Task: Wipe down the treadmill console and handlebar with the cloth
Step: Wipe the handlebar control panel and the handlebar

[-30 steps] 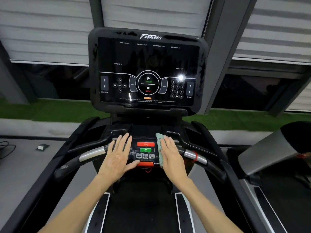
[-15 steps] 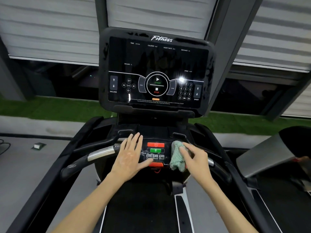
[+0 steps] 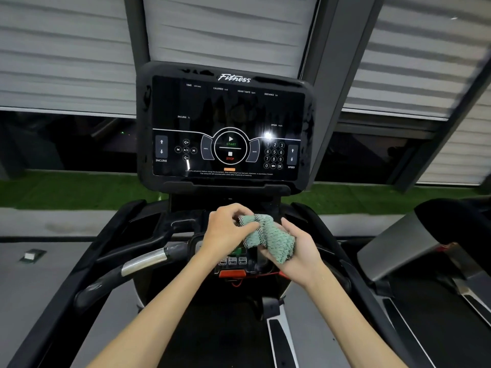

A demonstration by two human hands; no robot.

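Cloth [image 3: 268, 235]: green, nubby, bunched up; held in the air just above the small button panel [image 3: 232, 261] and below the console [image 3: 228, 123], apparently clear of both.
Left hand [image 3: 225, 232]: grip closed in a pinch on the cloth's upper left edge, thumb and fingertips curled onto it.
Right hand [image 3: 300, 251]: grip cupped under the cloth's lower right part, fingers wrapped round its bulk.
Handling: likely light, soft and floppy, nothing to break; best taken as a folded pad under flat fingers, loose corners tucked in.
Console: tall glossy black screen with start, stop, speed and incline keys; probably smear-prone, with some risk of triggering a key under pressure.
Handlebar [image 3: 143, 258]: silver and black bar in plain view at left; right side mostly hidden behind the right hand and forearm.
In the way: red safety clip [image 3: 231, 274] with thin red cord below the panel, apt to snag a corner.
Around: second treadmill [image 3: 398, 248] close at right; small pale object [image 3: 32, 254] on the floor at left.
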